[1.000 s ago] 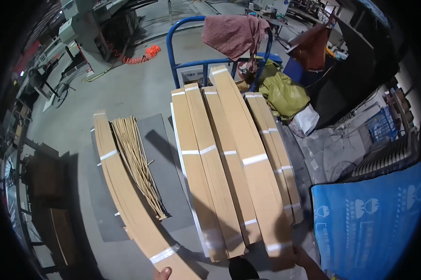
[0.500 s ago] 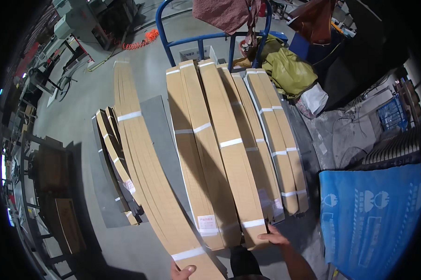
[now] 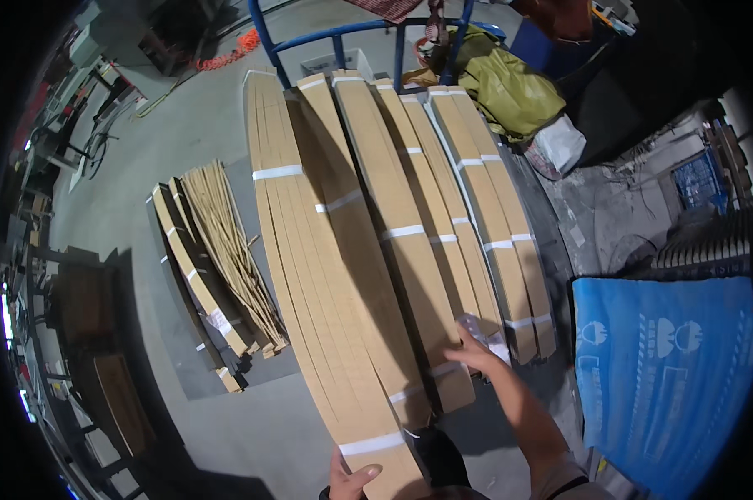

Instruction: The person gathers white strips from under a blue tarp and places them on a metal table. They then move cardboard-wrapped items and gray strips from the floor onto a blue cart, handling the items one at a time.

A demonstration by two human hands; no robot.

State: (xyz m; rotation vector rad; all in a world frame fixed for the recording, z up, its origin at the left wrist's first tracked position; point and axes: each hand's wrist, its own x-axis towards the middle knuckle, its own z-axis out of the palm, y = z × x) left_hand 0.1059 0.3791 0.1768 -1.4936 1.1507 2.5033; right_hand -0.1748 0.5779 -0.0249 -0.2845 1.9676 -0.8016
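Observation:
My left hand grips the near end of a long cardboard bundle, thumb on top. White straps cross this bundle, and its far end lies at the left of a row of long cardboard boxes. It covers part of the neighbouring box. My right hand, fingers apart, touches the side of a strapped cardboard box in the middle of the row, near its close end. More strapped boxes lie to the right.
A blue cart handle rises behind the row. Narrow strapped bundles and loose thin tan strips lie on a grey sheet at left. Blue printed sheeting stands at right, an olive cloth at back right.
The bundle in my left hand has shifted right, against the row, uncovering the thin strips at left. My right hand has moved up from the middle box's near end. The view has shifted.

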